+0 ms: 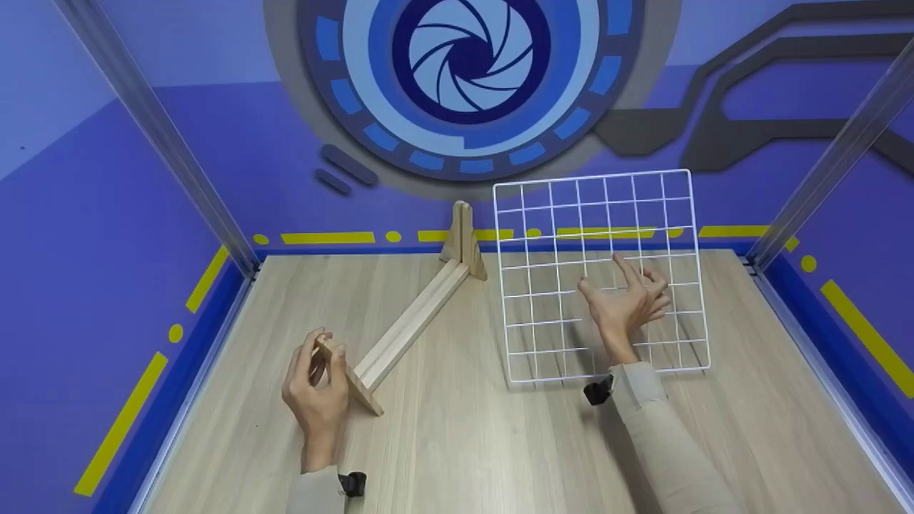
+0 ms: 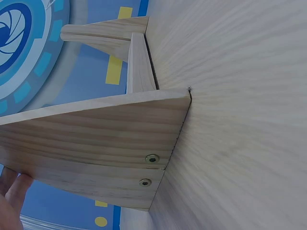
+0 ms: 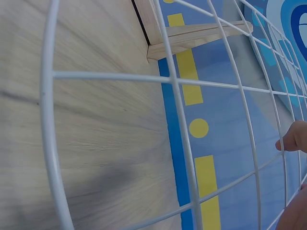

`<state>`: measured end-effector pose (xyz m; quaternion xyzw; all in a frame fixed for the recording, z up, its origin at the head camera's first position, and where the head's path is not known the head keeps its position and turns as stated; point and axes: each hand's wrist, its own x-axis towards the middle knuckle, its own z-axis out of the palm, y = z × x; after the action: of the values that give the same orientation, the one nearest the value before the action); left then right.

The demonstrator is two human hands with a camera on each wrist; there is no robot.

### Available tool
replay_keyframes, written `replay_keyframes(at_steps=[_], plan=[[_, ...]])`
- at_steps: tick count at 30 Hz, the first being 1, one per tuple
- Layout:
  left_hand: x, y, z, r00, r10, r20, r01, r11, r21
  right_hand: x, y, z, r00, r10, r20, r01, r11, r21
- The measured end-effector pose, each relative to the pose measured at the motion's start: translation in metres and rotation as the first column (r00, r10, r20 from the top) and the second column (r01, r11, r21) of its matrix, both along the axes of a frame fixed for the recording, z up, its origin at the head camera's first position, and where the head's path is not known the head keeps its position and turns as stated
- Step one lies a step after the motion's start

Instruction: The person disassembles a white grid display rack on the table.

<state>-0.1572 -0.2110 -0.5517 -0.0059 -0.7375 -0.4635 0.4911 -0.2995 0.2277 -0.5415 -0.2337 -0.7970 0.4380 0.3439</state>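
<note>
My left hand grips the upper tip of the near end panel of a wooden stand. Two light slats run from this panel to a split, tapered far end piece. Two metal bolts show on the near panel's outer face in the left wrist view, its lower edge along the tabletop. To the right, my right hand holds a white wire grid panel by its middle wires, thumb and fingers spread over several squares. The grid stands nearly upright, right of the stand.
The light wood-grain tabletop is bounded by blue printed walls with yellow marks. Metal posts rise at both back corners. Each wrist wears a black device.
</note>
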Motion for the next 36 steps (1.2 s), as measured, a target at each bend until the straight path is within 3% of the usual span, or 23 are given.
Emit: replay_keyframes(at_steps=[10, 19, 28, 36], plan=[[-0.005, -0.007, -0.013, 1.000, -0.006, 0.015, 0.005, 1.000, 0.017, 0.000, 0.004, -0.006, 0.998, 0.024, 0.053, -0.024, 1.000, 0.005], [-0.002, -0.003, -0.007, 1.000, 0.013, 0.015, -0.013, 1.000, 0.015, -0.001, 0.005, -0.012, 0.994, 0.015, 0.110, -0.017, 1.000, 0.019], [0.003, 0.003, 0.008, 1.000, -0.012, -0.003, 0.012, 1.000, 0.020, -0.003, 0.004, -0.018, 0.990, 0.010, 0.138, -0.018, 0.998, 0.060], [0.000, 0.000, 0.002, 1.000, -0.012, -0.005, 0.012, 1.000, 0.024, -0.006, 0.006, -0.021, 0.978, -0.002, 0.206, -0.007, 0.999, 0.045]])
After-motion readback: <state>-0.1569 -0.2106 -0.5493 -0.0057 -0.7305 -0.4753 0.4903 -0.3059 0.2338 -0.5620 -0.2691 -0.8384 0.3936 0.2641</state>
